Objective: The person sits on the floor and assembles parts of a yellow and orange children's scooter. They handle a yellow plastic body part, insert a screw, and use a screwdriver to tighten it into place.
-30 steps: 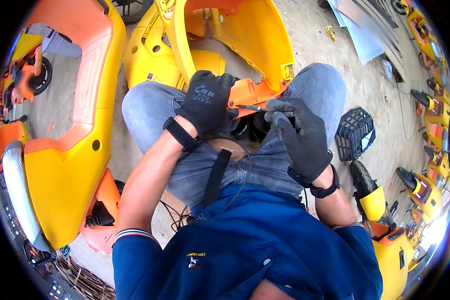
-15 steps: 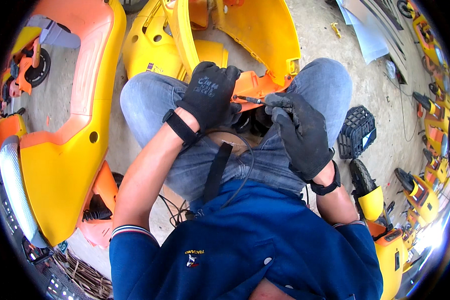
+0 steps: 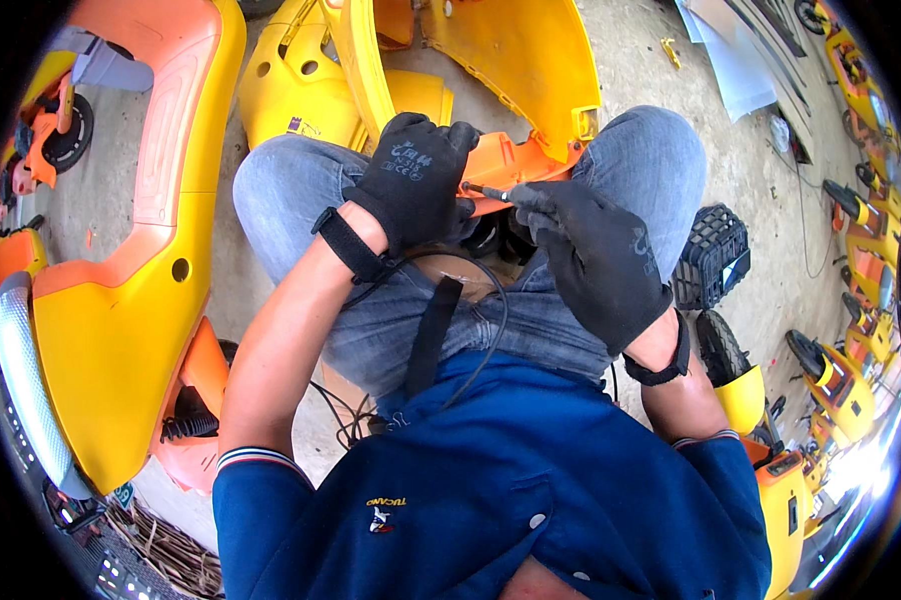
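My left hand (image 3: 409,182), in a black work glove, is closed on the left end of an orange plastic part (image 3: 516,158) between my knees. Its fingertips are partly hidden. My right hand (image 3: 603,260), gloved the same way, pinches a thin screwdriver (image 3: 487,191) whose dark shaft points left. The tip meets the part's near edge, close to my left fingers; a screw cannot be made out. Behind the orange part stands a curved yellow body panel (image 3: 531,60), which seems to touch it.
A large yellow and orange scooter body (image 3: 111,340) stands at my left. More yellow panels (image 3: 301,75) lie ahead. To the right are a black plastic basket (image 3: 713,255), a wheel (image 3: 723,345) and a row of yellow scooters (image 3: 836,375). A black cable (image 3: 501,330) loops over my lap.
My right hand has rolled over and moved slightly left, covering more of the screwdriver. My left hand keeps its hold on the orange part. The whole view has shifted a little.
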Demonstrator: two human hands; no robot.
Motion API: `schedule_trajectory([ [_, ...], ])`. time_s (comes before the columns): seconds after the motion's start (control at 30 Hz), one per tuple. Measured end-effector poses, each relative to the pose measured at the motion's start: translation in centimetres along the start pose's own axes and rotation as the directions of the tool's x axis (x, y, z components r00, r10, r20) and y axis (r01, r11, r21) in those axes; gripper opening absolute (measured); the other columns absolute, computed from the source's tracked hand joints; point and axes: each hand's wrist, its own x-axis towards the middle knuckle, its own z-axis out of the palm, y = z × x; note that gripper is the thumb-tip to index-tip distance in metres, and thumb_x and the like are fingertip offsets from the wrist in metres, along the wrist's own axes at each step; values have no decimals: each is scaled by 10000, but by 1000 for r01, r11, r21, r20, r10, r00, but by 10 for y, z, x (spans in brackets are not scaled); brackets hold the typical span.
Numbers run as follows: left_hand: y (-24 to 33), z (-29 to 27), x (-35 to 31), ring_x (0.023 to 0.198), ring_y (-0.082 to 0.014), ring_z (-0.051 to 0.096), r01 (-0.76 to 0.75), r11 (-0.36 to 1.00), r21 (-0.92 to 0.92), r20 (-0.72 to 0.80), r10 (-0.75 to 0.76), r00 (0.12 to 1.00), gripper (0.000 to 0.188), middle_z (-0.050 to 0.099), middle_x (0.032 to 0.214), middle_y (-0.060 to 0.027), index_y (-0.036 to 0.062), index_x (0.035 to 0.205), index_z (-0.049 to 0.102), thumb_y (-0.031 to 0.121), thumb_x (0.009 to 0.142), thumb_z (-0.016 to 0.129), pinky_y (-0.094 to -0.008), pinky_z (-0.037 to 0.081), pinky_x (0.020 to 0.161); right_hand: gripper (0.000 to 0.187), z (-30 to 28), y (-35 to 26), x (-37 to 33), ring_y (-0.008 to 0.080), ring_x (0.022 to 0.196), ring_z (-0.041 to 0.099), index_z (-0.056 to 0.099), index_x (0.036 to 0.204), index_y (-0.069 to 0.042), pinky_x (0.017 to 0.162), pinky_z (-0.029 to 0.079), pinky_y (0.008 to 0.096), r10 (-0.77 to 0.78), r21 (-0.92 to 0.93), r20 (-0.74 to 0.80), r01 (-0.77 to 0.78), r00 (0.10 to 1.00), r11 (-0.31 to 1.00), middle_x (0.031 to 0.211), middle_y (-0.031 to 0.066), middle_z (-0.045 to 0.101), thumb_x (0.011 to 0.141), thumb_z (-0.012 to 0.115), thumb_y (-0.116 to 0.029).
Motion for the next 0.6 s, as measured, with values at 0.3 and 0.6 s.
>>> schedule_trajectory([
  [0.3, 2, -1, -2, 926, -385, 616, 26, 999, -28, -2, -26, 1000, 549, 644, 917, -193, 55, 1080, 585, 297, 649, 825, -468, 419, 945, 205, -3, -5, 9, 323, 853, 684, 627, 1080, -11, 739, 535, 362, -14, -78, -65, 8, 998, 997, 972, 189, 671, 884, 642, -69],
  [0.6, 0, 2, -2, 823, -305, 644, -32, 999, 42, -72, 35, 997, 518, 647, 839, -131, 31, 1026, 576, 300, 646, 805, -390, 434, 883, 245, -11, -10, 3, 336, 885, 640, 621, 1077, -33, 769, 515, 423, -1, -205, -18, -3, 1000, 979, 953, 166, 655, 843, 631, -105],
])
